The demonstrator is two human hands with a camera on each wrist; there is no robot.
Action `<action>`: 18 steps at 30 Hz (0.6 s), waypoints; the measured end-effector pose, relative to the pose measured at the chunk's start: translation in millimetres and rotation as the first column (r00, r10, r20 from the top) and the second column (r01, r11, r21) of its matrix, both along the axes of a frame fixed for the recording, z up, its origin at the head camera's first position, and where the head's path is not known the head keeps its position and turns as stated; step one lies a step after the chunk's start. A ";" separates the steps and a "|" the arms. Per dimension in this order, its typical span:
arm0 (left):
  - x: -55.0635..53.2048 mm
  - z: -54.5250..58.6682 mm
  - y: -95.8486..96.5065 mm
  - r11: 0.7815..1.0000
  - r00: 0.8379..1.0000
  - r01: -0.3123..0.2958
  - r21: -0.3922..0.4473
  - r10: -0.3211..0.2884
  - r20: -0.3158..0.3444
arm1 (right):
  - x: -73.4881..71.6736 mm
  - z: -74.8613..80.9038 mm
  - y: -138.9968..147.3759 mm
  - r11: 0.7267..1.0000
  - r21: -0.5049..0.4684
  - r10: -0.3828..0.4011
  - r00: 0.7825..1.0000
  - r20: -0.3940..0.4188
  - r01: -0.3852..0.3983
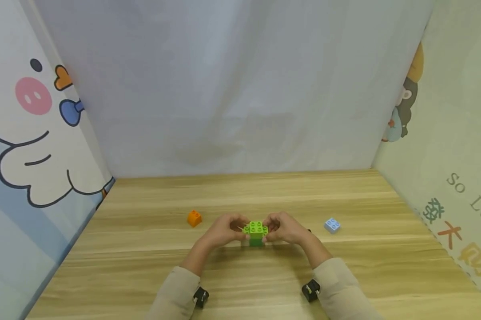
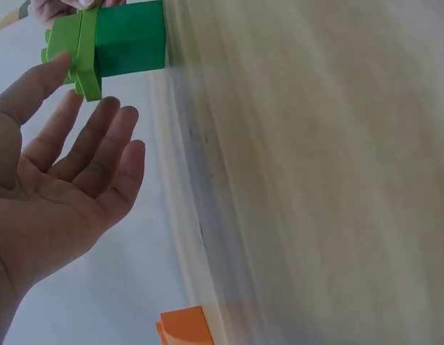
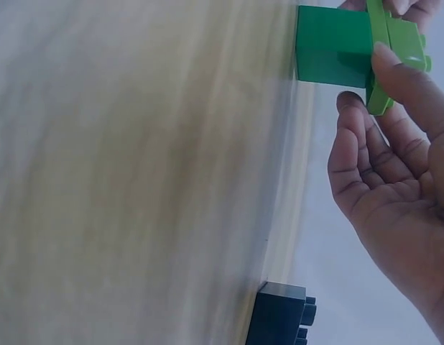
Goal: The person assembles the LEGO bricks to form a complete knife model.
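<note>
A small stack of toy building bricks stands upright on the table between both hands. Its base is a dark green brick; on that lies a wider light green plate that juts out on both sides. A light green brick with studs tops the stack. My left hand pinches the stack's left side, thumb on the light green pieces and fingertips at the plate's end. From the right, my right hand pinches the plate's other end, its thumb against the plate near the dark green brick.
An orange brick lies left of the hands, a light blue brick to the right. A dark brick stands near the right hand, mostly hidden behind the wrist in the head view. Hanging cloth borders the wooden table.
</note>
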State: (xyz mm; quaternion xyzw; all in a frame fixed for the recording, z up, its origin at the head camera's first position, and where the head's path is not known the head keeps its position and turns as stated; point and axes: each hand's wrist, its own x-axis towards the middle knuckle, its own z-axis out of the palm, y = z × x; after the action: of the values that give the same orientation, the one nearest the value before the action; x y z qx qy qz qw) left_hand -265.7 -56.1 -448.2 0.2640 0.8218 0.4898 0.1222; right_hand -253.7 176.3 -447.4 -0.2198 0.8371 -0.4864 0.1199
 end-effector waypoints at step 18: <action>2.1 -1.1 3.7 1.000 0.999 -0.031 -0.002 0.031 0.028 | -0.9 -1.0 0.3 1.000 0.018 0.005 1.000 -0.026 -0.005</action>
State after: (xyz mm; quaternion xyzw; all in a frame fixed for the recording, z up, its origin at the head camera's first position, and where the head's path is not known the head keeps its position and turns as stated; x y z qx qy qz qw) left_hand -263.6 -52.5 -449.2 0.2441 0.8245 0.4946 0.1264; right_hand -254.6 176.6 -448.4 -0.2271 0.8423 -0.4758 0.1122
